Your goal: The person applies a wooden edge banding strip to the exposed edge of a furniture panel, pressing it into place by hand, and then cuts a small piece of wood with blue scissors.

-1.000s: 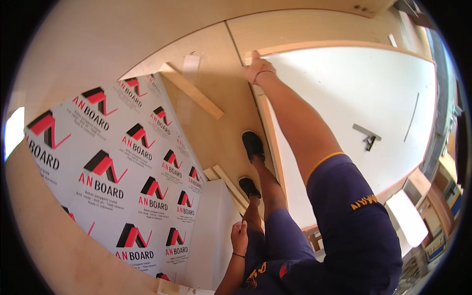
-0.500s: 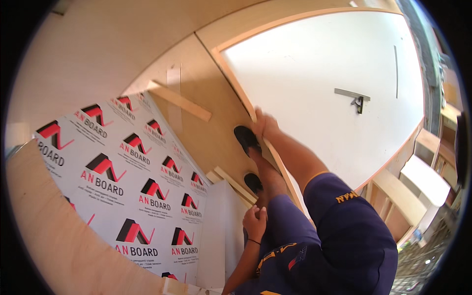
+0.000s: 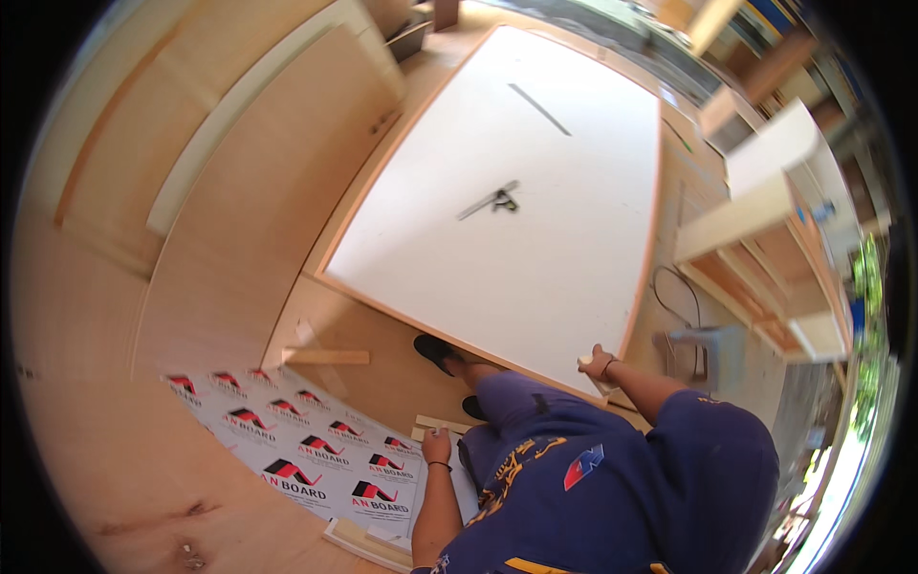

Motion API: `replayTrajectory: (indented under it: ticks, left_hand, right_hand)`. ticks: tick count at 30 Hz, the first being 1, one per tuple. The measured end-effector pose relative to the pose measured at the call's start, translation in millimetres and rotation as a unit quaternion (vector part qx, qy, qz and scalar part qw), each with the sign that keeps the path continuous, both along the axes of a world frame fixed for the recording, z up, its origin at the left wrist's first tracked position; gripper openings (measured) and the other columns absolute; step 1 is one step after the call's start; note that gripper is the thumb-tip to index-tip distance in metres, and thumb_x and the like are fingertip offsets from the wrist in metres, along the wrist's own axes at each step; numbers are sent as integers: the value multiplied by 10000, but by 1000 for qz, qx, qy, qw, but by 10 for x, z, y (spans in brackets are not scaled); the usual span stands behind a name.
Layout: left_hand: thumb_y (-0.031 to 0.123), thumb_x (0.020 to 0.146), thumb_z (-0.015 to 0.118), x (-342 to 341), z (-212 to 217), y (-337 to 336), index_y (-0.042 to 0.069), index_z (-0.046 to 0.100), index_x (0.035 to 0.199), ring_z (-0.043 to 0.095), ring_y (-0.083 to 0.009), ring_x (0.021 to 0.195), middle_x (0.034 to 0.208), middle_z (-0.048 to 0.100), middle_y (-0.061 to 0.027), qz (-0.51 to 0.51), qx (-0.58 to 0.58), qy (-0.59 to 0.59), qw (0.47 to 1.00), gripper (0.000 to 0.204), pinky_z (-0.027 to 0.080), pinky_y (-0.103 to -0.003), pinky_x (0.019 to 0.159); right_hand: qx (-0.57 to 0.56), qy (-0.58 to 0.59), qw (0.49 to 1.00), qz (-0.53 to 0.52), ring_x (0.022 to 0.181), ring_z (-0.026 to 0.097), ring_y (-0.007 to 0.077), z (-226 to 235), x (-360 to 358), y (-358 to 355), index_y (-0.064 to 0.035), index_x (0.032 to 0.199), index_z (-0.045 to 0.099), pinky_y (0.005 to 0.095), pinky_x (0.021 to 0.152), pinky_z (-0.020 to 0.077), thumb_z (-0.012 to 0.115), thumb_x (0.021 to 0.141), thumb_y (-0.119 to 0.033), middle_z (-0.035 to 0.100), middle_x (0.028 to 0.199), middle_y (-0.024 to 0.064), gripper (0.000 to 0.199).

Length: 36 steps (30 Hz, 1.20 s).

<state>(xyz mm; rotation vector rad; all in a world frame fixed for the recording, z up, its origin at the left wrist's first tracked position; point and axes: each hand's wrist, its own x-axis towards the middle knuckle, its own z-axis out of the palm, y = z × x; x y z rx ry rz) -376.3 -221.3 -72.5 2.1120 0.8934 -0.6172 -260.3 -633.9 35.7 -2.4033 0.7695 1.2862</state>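
Observation:
My right hand (image 3: 600, 365) is at the near right corner of a large white panel (image 3: 507, 258) edged with wood. Its fingers close on a small pale piece (image 3: 584, 363), too small and blurred to tell its kind. A dark band circles each wrist. My left hand (image 3: 436, 448) is curled closed beside my leg, by some pale wood strips (image 3: 442, 424); what it holds, if anything, is hidden. On the panel lie a combination square (image 3: 497, 199) and, farther off, a thin metal ruler (image 3: 539, 109).
Printed white board (image 3: 316, 445) lies at the lower left, with a short wood batten (image 3: 325, 356) beyond it. Large plywood sheets (image 3: 258, 191) rise at the left. To the right stand a wooden cabinet frame (image 3: 755, 258), a plastic stool (image 3: 706, 354) and a dark cable (image 3: 677, 292).
My view has swung and widened. My right hand has gone from the panel's wooden edge near my feet to its near right corner. My left hand stays low by my leg.

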Motion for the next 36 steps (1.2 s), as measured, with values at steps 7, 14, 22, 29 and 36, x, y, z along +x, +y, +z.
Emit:
replayTrajectory:
  ticks: [7,14,22,29,36]
  left_hand:
    - [405,797,594,141,511,205,-34,605,890,605,-322,815,849,637,-196,-29,-21,-95,995,449,464,-370,759]
    - [333,893,442,-436,-328,373,-39,574,1031,607,-336,890,875,612,-274,-261,-21,112,959,418,465,-403,785]
    - [313,910,386,-856,-740,-1254,-6,563,1092,604,-354,907,890,616,-271,-488,-116,116,857,407,468,-429,790]
    - [315,909,378,-1039,-238,-2610,12,572,1094,610,-356,894,879,623,-261,-438,-153,56,884,405,471,-436,780]
    - [357,877,431,-1847,-1003,-1389,-40,632,938,627,-349,836,827,638,-240,-613,27,116,781,449,478,-398,748]
  right_hand:
    - [0,-64,979,-193,995,573,363,455,-1352,-742,29,1232,364,401,847,463,688,648,-390,538,1133,271,788]
    - [-55,-111,947,-296,1060,545,345,630,-2054,-1163,-9,1258,401,374,909,440,735,622,-396,532,1187,235,816]
    - [68,-269,940,-200,979,584,313,522,-2398,-1784,-40,1076,529,360,846,465,739,604,-352,604,1039,190,604]
    - [-7,-307,917,-256,967,574,349,702,-3311,-2811,-53,1139,505,385,838,462,731,610,-353,598,1039,200,649]
    - [-8,-202,959,-201,966,569,359,748,-4041,-3298,-63,1125,512,388,828,463,711,614,-303,599,1043,188,598]
